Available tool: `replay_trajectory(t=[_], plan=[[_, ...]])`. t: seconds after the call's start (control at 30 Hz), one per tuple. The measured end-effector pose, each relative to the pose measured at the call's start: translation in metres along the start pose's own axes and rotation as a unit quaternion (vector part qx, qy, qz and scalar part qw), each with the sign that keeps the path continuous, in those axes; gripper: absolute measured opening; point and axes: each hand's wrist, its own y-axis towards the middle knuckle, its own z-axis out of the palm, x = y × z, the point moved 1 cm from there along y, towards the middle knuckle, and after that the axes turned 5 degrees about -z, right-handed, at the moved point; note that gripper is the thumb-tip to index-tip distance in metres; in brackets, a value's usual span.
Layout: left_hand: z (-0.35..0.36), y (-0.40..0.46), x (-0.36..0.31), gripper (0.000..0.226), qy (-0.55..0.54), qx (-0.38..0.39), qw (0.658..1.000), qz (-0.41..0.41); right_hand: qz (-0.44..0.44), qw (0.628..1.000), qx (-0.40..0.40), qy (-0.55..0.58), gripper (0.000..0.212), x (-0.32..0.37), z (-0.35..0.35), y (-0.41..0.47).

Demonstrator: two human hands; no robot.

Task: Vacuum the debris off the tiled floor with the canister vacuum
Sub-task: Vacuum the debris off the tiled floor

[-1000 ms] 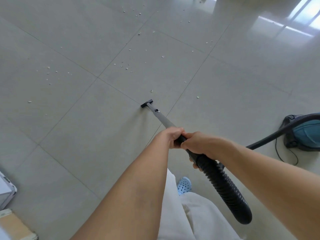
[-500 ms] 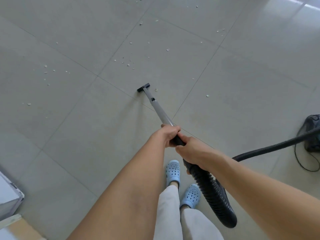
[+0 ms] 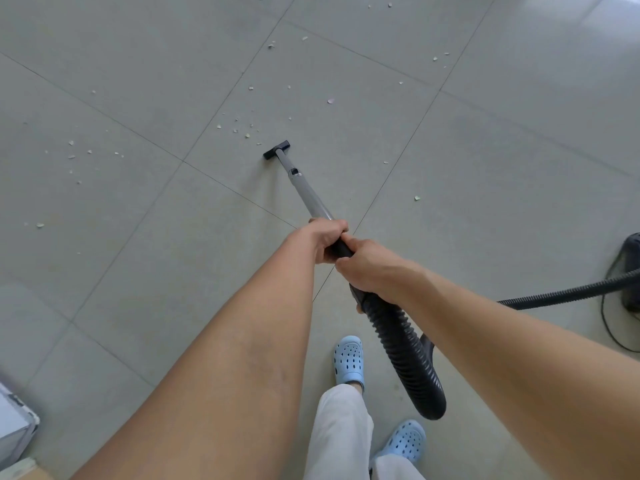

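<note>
Nozzle to crumbs: my nozzle [image 3: 276, 150] sits flat on the floor [image 3: 519, 174], and the nearest cluster of crumbs [image 3: 239, 128] lies just beyond it and a little to my left. I judge the next push goes forward and left.
Long axis: the wand [image 3: 304, 190] runs from my hands up and to the left, out to the nozzle.
Left hand: my left hand [image 3: 325, 242] is the forward one, nearer the nozzle, fingers wrapped round the top of the wand.
Right hand: my right hand [image 3: 372, 268] sits just behind, touching the left, fingers curled round the handle where the ribbed hose [image 3: 401, 344] starts.
Other crumbs: loose patches far left, more ahead, a few to the right of the wand.
Surface: smooth grey tiles with thin joints; the nozzle should glide.
Room: vacuum body [image 3: 632, 271] at the right edge, hose trailing to it; my blue clogs [image 3: 348, 358] below; a pale box [image 3: 14, 420] at bottom left.
</note>
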Motion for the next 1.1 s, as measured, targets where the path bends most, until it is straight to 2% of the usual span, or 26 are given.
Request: replay_trajectory(t=[0.13, 0.3, 0.43, 0.53, 0.87, 1.1], plan=[[0.018, -0.013, 0.014, 0.047, 0.008, 0.008, 1.000, -0.003, -0.008, 1.000, 0.004, -0.011, 0.048, -0.018, 0.000, -0.021], [0.056, -0.040, 0.056, 0.047, -0.003, 0.023, 1.000, -0.011, -0.009, 0.998, -0.012, -0.063, 0.056, -0.057, 0.012, -0.070], [0.092, -0.061, 0.089, 0.037, -0.017, 0.040, 0.999, -0.014, 0.007, 0.995, -0.028, -0.099, 0.063, -0.094, 0.022, -0.105], [0.116, -0.073, 0.112, 0.044, -0.015, 0.049, 0.999, -0.012, 0.018, 0.994, -0.031, -0.105, 0.063, -0.119, 0.029, -0.129], [0.199, -0.122, 0.171, 0.011, 0.045, 0.076, 0.996, -0.002, 0.030, 0.998, -0.041, -0.028, 0.054, -0.199, 0.041, -0.206], [0.239, -0.143, 0.198, 0.012, 0.086, 0.091, 0.992, -0.005, 0.076, 0.993, -0.040, 0.082, 0.048, -0.239, 0.045, -0.242]])
